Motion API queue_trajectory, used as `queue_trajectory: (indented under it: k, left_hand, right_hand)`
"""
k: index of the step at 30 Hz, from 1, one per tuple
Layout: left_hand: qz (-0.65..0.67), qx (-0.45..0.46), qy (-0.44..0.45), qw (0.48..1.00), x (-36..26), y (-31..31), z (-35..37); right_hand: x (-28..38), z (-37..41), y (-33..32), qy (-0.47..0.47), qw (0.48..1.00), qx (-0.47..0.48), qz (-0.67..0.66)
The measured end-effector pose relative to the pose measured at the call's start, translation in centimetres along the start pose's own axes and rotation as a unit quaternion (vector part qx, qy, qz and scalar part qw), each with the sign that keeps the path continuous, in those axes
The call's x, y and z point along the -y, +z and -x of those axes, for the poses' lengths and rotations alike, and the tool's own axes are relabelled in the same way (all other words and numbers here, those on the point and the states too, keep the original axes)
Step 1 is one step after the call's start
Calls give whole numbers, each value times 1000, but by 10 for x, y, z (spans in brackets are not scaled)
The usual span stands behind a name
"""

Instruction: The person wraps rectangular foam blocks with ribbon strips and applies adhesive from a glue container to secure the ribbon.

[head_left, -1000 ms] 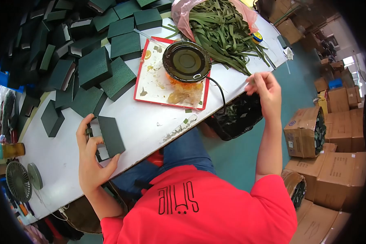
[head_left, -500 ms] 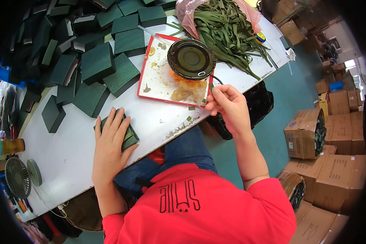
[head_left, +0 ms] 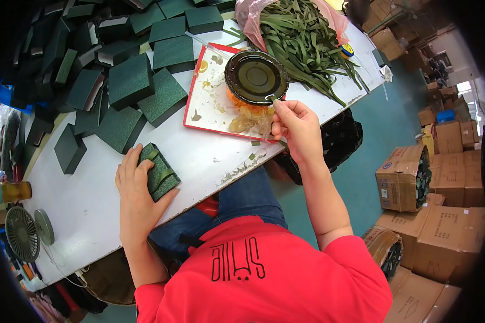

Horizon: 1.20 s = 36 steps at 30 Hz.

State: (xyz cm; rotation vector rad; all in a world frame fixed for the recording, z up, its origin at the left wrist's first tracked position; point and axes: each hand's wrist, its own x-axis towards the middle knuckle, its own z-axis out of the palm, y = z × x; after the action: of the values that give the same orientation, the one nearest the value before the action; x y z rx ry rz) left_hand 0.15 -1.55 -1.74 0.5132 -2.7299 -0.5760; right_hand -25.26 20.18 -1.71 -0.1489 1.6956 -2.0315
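A small green textured box with olive ribbon across its face lies near the table's front edge. My left hand grips its left and lower sides with fingers and thumb. Thumb and index finger of my right hand are pinched at the near rim of a round black pot holding dark liquid. A thin strip, mostly hidden, seems to be between those fingertips. Under the pot, clumps of amber residue spread over a red-edged white tray.
Many dark green boxes are piled at the back left. A pink plastic bag of olive ribbons stands behind the pot. A small fan is at the left edge. Cardboard cartons fill the floor at right.
My right hand has moved up and slightly left to the pot's rim. My left hand has slid left off the top of the small box, uncovering its ribbon, and now holds its side.
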Motion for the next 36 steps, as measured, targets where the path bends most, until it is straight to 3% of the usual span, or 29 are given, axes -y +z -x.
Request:
queue_trajectory:
  k: [10, 17, 19, 23, 27, 36]
  left_hand:
    - [25, -13, 10, 1000, 0, 1, -1]
    - [22, -18, 17, 999, 4, 3, 1]
    - [83, -19, 17, 996, 5, 5, 1]
    - [239, -12, 48, 970, 9, 7, -4]
    - [310, 5, 131, 942, 7, 7, -13]
    - [339, 23, 172, 925, -1, 5, -21]
  right_hand:
    - [-3, -10, -6, 65, 997, 19, -48]
    - [1, 6, -3, 24, 998, 24, -56]
    - [4, 24, 1, 6, 999, 35, -23]
    - [6, 59, 17, 77, 981, 169, 54]
    - [6, 76, 43, 207, 932, 291, 66]
    - [-11, 79, 60, 252, 891, 364, 99]
